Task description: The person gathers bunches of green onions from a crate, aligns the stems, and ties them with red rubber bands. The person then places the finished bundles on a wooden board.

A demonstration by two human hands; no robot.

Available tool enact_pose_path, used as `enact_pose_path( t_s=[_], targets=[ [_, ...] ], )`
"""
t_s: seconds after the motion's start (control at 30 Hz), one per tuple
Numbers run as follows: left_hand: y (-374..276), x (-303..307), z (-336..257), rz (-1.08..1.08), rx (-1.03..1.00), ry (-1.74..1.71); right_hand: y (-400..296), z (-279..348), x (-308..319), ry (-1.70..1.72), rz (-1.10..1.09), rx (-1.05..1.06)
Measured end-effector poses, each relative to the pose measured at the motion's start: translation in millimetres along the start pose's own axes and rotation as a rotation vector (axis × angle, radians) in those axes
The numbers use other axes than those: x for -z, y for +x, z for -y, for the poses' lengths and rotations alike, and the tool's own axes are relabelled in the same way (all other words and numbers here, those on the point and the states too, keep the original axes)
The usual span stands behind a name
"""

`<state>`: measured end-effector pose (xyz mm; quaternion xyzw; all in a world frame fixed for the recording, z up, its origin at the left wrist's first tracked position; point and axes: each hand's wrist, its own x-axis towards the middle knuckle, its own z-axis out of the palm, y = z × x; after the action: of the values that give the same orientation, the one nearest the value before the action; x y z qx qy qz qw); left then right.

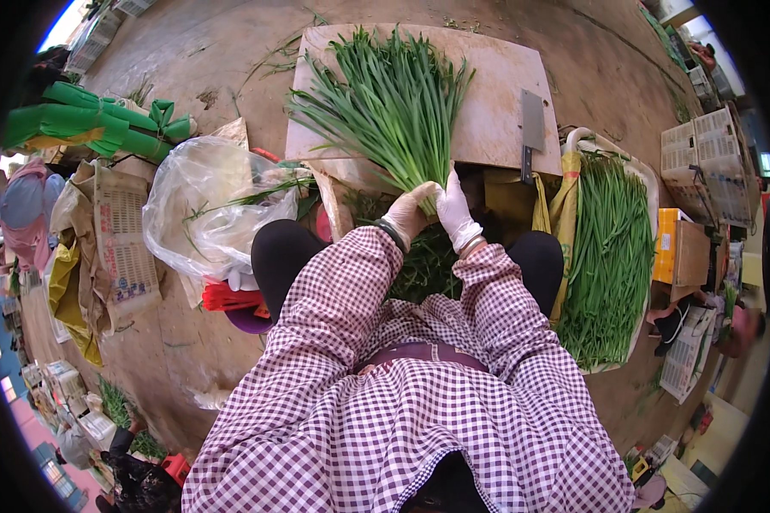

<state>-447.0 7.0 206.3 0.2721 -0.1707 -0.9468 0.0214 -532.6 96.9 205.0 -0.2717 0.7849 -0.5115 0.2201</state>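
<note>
A thick bunch of green garlic chives fans out across a pale board, leaves pointing away from me. Its stem ends come together at the near edge, between my gloved hands. My left hand wraps the stems from the left. On the right side, my right hand presses its fingers against the same stems. Both wear thin white gloves. A cleaver lies on the board's right side, its black handle over the near edge. Loose green leaves lie below my hands, between my knees.
At right stands a white tub full of chives, with a yellow sack at its side. A clear plastic bag and red ties are at left. Green rolls and plastic crates stand farther left. Other people work around.
</note>
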Motion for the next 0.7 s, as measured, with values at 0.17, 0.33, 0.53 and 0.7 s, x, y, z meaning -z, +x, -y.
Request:
enact_pose_path(
  t_s=[0.17, 0.33, 0.53, 0.7],
  targets=[
    [3, -20, -7, 0.121, -0.206, 0.124, -7, 47, 9, 0.115, -0.112, 0.129],
    [5, -8, -10, -0.052, 0.004, 0.192, 4, 6, 10, 0.336, 0.036, -0.146],
    [6, 0, -5, -0.004, 0.031, 0.164, 10, 2, 8, 0.351, 0.018, -0.096],
    [8, -3, 0, -0.069, 0.015, 0.201, 17, -9, 11, 0.235, 0.117, -0.112]
  ],
)
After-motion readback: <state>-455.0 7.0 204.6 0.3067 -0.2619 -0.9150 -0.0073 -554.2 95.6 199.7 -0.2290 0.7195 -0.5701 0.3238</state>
